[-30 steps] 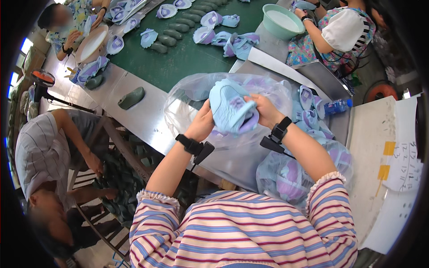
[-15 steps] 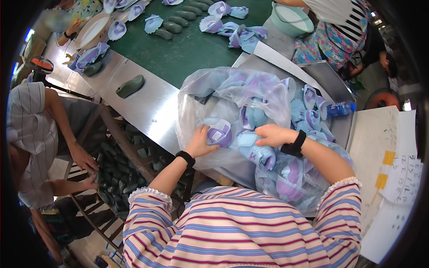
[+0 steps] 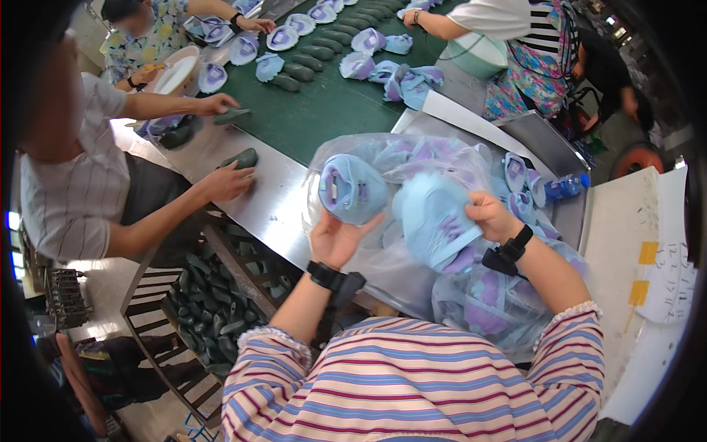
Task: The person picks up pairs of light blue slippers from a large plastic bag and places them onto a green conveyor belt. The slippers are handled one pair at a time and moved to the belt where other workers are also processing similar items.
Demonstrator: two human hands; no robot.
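A light-blue shoe upper (image 3: 366, 195) with a lavender lining is held up in my left hand (image 3: 335, 239), its opening facing left. The fingers are partly hidden behind it. My right hand (image 3: 493, 216) pinches the edge of a second light-blue upper (image 3: 431, 217), which tilts with its lavender collar toward me. Both uppers are above a clear plastic bag (image 3: 375, 272) lying open on the metal bench. More blue and lavender uppers show through the bag and lie to its right.
At left, a co-worker's hand (image 3: 230, 182) grips a dark green shoe last (image 3: 247, 158) on the metal edge. A rack of lasts (image 3: 213, 317) stands below. Uppers and lasts line the green tabletop (image 3: 302, 121). A blue-capped bottle (image 3: 563, 187) lies right of the bag.
My left hand has raised an upper out of the bag. The upper in my right hand is lifted and turned. The co-worker at left has reached over to the bench.
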